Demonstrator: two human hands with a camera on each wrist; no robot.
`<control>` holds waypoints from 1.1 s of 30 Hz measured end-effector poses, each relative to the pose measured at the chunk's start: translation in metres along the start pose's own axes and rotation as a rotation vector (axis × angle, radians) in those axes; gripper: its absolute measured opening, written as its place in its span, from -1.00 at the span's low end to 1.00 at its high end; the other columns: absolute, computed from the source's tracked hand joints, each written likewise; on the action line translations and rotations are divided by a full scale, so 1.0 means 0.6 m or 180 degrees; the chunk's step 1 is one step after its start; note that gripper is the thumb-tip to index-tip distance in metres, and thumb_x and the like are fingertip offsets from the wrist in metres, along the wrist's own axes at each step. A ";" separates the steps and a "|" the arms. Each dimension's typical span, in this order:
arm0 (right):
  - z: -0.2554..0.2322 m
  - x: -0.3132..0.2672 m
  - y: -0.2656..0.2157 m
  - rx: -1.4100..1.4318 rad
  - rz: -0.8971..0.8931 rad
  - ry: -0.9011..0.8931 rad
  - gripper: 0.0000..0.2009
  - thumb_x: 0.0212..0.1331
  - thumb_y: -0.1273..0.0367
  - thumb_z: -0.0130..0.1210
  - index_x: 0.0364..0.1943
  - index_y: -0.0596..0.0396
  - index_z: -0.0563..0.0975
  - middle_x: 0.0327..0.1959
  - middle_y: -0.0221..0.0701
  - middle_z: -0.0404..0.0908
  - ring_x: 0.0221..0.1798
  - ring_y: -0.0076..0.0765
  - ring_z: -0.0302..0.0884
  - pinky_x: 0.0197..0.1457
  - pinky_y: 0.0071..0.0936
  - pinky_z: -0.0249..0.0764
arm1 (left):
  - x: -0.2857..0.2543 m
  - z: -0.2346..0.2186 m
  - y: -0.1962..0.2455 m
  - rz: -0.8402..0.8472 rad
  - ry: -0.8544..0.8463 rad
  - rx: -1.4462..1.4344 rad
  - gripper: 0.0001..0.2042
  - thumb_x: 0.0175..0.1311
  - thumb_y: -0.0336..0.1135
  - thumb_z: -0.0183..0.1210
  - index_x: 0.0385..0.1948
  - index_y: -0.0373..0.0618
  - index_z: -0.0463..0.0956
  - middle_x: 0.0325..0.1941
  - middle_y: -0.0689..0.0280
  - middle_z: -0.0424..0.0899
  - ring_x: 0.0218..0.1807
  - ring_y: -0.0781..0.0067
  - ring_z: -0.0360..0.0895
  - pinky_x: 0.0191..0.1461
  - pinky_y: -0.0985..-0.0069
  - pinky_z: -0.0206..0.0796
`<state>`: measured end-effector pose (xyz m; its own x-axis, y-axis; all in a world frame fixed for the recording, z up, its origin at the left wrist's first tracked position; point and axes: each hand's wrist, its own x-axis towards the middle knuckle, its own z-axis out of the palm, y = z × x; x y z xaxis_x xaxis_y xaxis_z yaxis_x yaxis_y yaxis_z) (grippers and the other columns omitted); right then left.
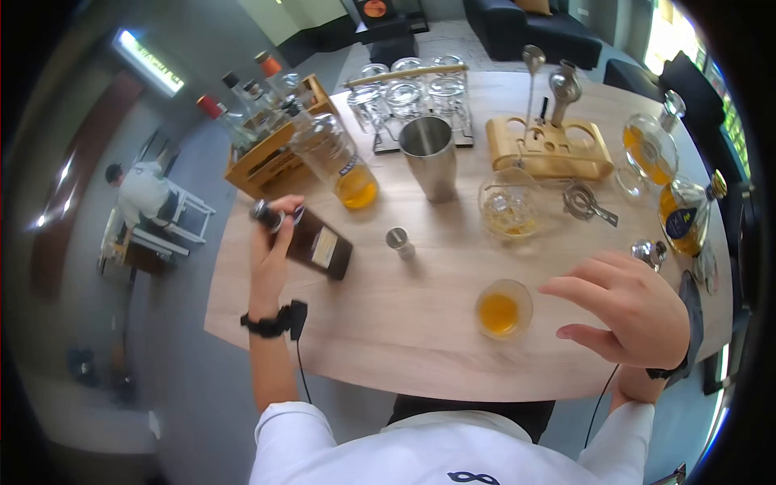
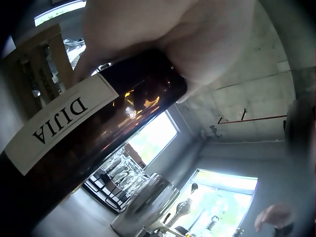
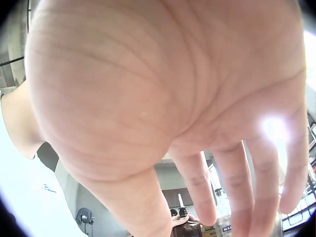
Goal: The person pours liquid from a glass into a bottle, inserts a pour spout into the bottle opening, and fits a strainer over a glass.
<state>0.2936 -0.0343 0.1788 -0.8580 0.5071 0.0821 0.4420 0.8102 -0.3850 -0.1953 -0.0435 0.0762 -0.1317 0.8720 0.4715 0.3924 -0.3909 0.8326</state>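
My left hand (image 1: 271,255) grips a dark brown bottle (image 1: 309,241) by its neck, near the black stopper. The bottle leans, base toward the table's middle. In the left wrist view its pale label (image 2: 61,123) reads "DIJIA". My right hand (image 1: 626,311) hovers at the right with fingers spread and nothing in them; the right wrist view shows its bare palm (image 3: 148,89). Beside those fingertips stands a glass of amber drink (image 1: 499,310). A small steel jigger (image 1: 401,244) stands between the bottle and a stemless mixing glass holding ice (image 1: 509,206).
Behind are a steel shaker tin (image 1: 428,153), a whisky bottle (image 1: 335,158), a wooden bottle crate (image 1: 279,149), a rack of upturned glasses (image 1: 404,97) and a wooden tool stand (image 1: 550,153). A strainer (image 1: 582,200) and two decanter-like bottles (image 1: 687,218) are at right.
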 end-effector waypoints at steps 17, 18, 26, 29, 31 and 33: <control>0.125 0.040 -0.088 0.1167 -0.1364 0.1467 -0.61 0.31 0.12 0.38 0.01 0.12 0.64 -0.35 -0.41 0.65 -0.34 -0.33 0.67 -0.29 -0.42 0.59 | -0.154 0.227 0.148 0.0793 -0.3109 -0.1456 -0.60 0.31 -0.53 0.32 0.20 -0.17 0.57 0.27 0.09 0.65 0.36 0.02 0.54 0.41 0.06 0.37; 0.137 0.042 -0.094 0.1140 -0.1313 0.1491 -0.61 0.31 0.12 0.38 0.01 0.12 0.64 -0.35 -0.41 0.65 -0.34 -0.33 0.67 -0.29 -0.42 0.59 | -0.151 0.236 0.147 0.0754 -0.3158 -0.1451 -0.60 0.31 -0.54 0.32 0.20 -0.17 0.57 0.27 0.09 0.65 0.36 0.02 0.54 0.41 0.06 0.37; 0.168 0.044 -0.115 0.0360 -0.1053 0.2102 -0.74 0.34 0.22 0.31 -0.32 0.09 0.54 -0.39 -0.40 0.63 -0.34 -0.35 0.67 -0.24 -0.49 0.65 | -0.146 0.252 0.136 0.0418 -0.3421 -0.1302 -0.60 0.30 -0.55 0.32 0.19 -0.17 0.58 0.26 0.09 0.66 0.35 0.01 0.55 0.40 0.07 0.37; 0.169 0.047 -0.111 0.0317 -0.1124 0.1998 -0.78 0.34 0.25 0.27 -0.27 0.09 0.53 -0.39 -0.41 0.61 -0.36 -0.36 0.64 -0.32 -0.47 0.59 | -0.146 0.243 0.129 0.0287 -0.3502 -0.1208 -0.60 0.29 -0.56 0.32 0.19 -0.17 0.58 0.25 0.09 0.66 0.35 0.00 0.55 0.40 0.07 0.37; 0.168 0.052 -0.106 0.0341 -0.1181 0.1934 -0.79 0.35 0.26 0.25 -0.24 0.09 0.52 -0.39 -0.41 0.59 -0.37 -0.35 0.62 -0.35 -0.45 0.56 | -0.140 0.247 0.121 0.0241 -0.3619 -0.1201 -0.60 0.29 -0.56 0.32 0.18 -0.17 0.58 0.25 0.09 0.67 0.34 0.00 0.56 0.40 0.07 0.37; 0.162 0.051 -0.101 0.0325 -0.1146 0.1855 -0.80 0.36 0.27 0.23 -0.21 0.10 0.50 -0.40 -0.42 0.57 -0.38 -0.33 0.60 -0.38 -0.43 0.52 | -0.136 0.265 0.112 0.0229 -0.3793 -0.1266 -0.59 0.28 -0.56 0.32 0.18 -0.17 0.58 0.25 0.09 0.67 0.34 0.00 0.56 0.40 0.07 0.37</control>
<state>0.2150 -0.0963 0.1155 -0.6534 0.3101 0.6906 0.1048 0.9405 -0.3233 -0.0134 -0.0942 0.0475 0.8620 0.4879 0.1372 0.0362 -0.3293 0.9435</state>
